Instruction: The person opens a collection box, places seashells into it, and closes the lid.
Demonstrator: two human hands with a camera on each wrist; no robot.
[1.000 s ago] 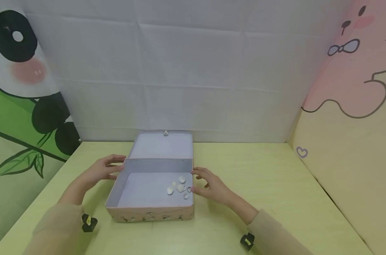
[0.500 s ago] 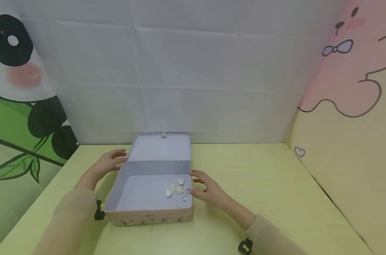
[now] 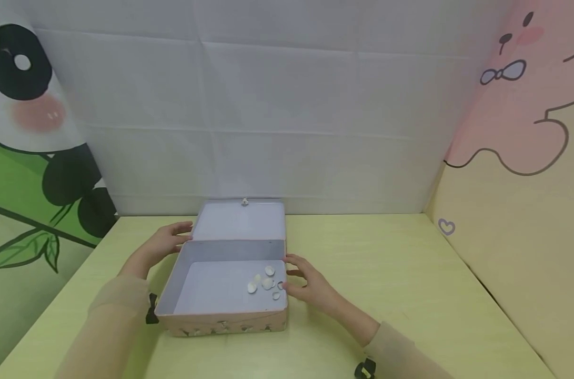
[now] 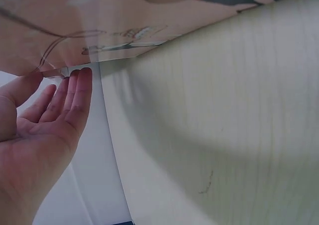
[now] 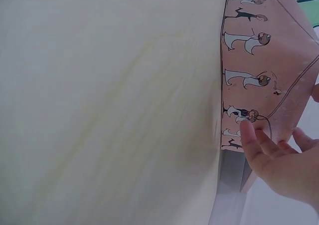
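Observation:
A pink box [image 3: 225,325] with a pale lining stands on the table, its hinged lid [image 3: 239,220] laid back. Small white shell-like pieces [image 3: 268,283] and a few ring-shaped ones [image 3: 275,296] lie in its right part. My left hand [image 3: 161,246] is at the rear left corner near the hinge; in the left wrist view its extended fingers [image 4: 79,98] reach the box's edge. My right hand [image 3: 315,284] rests against the right side, thumb at the rim. The right wrist view shows its fingertips [image 5: 247,132] on the printed wall [image 5: 249,60].
The yellow wood-grain table [image 3: 362,252] ends at a creased white cloth backdrop [image 3: 277,105]. A panda-patterned panel [image 3: 40,131] rises on the left, a pink and yellow one [image 3: 514,121] on the right. Each wrist carries a small black device [image 3: 364,368].
My left hand has moved forward and to the right along the box's left side, toward the hinge corner. The right hand stays at the right wall, and the lid remains laid back.

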